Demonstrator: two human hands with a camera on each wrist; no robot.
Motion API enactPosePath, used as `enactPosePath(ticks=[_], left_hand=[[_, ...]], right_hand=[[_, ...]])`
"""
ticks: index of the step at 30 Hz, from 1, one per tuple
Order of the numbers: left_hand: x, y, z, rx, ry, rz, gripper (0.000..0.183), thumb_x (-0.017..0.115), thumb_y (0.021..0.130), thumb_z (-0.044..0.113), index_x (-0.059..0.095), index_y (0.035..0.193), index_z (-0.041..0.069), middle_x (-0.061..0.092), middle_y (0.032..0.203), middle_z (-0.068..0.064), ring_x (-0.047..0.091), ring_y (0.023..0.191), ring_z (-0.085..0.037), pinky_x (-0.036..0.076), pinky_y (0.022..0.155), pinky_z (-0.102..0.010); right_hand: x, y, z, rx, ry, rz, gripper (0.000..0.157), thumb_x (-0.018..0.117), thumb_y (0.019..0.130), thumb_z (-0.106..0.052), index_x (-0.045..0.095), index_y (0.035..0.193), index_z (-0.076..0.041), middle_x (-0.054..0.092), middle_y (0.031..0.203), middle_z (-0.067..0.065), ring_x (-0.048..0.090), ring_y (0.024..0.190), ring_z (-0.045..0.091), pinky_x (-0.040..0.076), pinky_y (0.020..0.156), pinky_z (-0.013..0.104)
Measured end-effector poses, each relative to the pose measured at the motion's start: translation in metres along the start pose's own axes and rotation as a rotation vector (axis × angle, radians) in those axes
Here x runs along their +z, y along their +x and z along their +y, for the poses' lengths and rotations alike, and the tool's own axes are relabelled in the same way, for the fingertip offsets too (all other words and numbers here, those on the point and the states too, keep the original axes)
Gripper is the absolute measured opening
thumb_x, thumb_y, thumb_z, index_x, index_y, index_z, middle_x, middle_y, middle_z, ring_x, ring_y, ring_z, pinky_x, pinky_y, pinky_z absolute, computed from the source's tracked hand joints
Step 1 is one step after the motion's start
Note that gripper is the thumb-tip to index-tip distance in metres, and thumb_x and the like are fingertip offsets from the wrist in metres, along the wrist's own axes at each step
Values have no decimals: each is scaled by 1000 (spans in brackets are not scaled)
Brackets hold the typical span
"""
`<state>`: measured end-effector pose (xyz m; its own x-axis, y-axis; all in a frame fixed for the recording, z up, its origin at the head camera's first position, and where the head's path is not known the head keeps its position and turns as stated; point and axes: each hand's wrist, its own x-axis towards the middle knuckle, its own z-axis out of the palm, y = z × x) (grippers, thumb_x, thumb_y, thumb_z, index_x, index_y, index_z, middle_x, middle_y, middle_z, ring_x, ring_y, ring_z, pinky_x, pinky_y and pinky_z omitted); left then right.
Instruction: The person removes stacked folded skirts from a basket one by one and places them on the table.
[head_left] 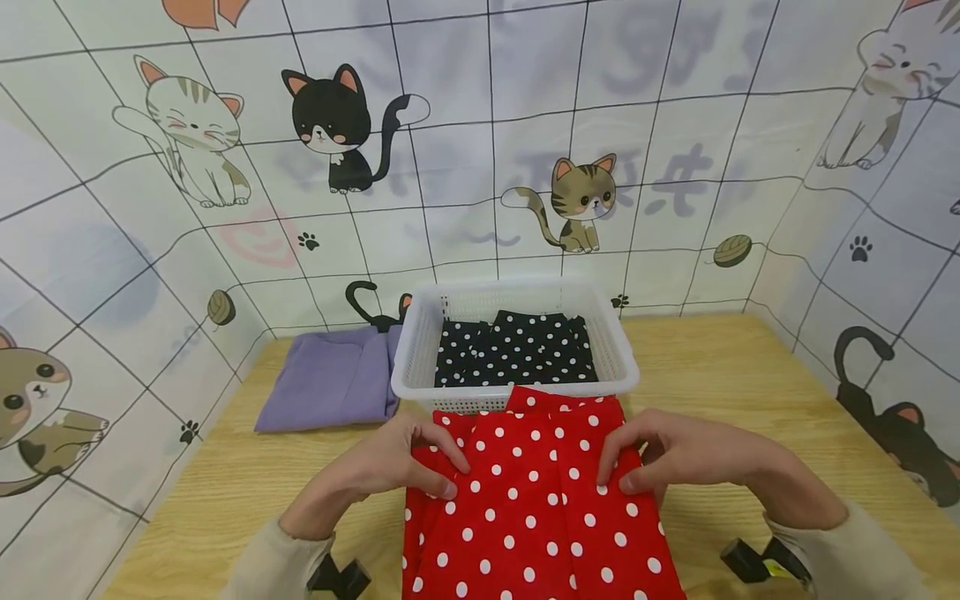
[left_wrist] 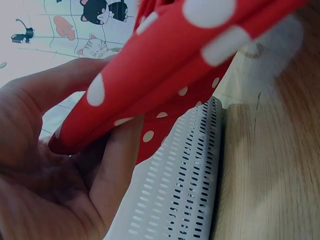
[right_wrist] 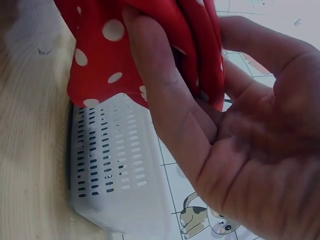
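A folded red garment (head_left: 517,508) with white dots hangs between my hands, its upper edge overlapping the front of the white basket (head_left: 517,390) in the head view. My left hand (head_left: 393,458) grips its left side, and in the left wrist view that hand (left_wrist: 55,165) has the red cloth (left_wrist: 150,65) layered between thumb and fingers. On the other side, my right hand (head_left: 678,450) pinches the right edge; the right wrist view has the right hand (right_wrist: 235,130) curled round several folds of the cloth (right_wrist: 105,55). The garment's lower end runs out of the head view.
Inside the basket lies black cloth (head_left: 517,350) with white dots. A folded purple cloth (head_left: 330,379) sits left of the basket on the wooden table (head_left: 735,375). Cat-printed sheeting (head_left: 465,167) stands behind and at both sides of the table.
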<state>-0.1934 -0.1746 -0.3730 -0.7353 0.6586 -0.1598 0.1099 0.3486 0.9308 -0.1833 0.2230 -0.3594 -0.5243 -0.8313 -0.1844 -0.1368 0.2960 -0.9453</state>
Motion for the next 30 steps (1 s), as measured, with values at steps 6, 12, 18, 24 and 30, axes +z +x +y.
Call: enactPosePath(ticks=[6, 12, 18, 24, 30], left_hand=[[0, 3, -8, -41, 27, -58, 16, 79, 86, 6, 81, 101, 12, 69, 119, -7, 60, 116, -25, 64, 84, -37], [4, 8, -16, -64, 104, -82, 14, 79, 87, 6, 81, 99, 14, 70, 114, -5, 61, 113, -23, 64, 81, -34], [6, 15, -26, -66, 149, -73, 15, 80, 85, 6, 81, 96, 16, 70, 111, -2, 59, 110, -22, 62, 77, -31], [4, 19, -35, -104, 134, -62, 14, 78, 87, 6, 81, 97, 15, 69, 112, -3, 57, 111, -23, 61, 80, -33], [0, 22, -44, -146, 123, -41, 13, 77, 88, 8, 80, 99, 15, 69, 112, -3, 58, 110, -23, 60, 82, -33]], right_hand=[[0, 4, 8, 24, 68, -83, 23, 62, 98, -8, 67, 119, -3, 63, 129, 19, 70, 110, 25, 64, 79, 32], [0, 12, 19, 37, 46, -113, 22, 63, 98, -7, 68, 119, -4, 65, 127, 19, 72, 108, 24, 65, 78, 35], [-2, 21, 32, 75, 16, -95, 21, 64, 98, -9, 70, 117, -6, 66, 124, 17, 73, 103, 23, 64, 75, 33], [-5, 25, 38, 101, 35, -81, 22, 64, 98, -11, 69, 118, -6, 65, 124, 18, 72, 104, 26, 65, 76, 34], [-6, 27, 43, 133, 28, -44, 21, 64, 98, -12, 69, 118, -6, 67, 121, 18, 72, 102, 27, 65, 73, 36]])
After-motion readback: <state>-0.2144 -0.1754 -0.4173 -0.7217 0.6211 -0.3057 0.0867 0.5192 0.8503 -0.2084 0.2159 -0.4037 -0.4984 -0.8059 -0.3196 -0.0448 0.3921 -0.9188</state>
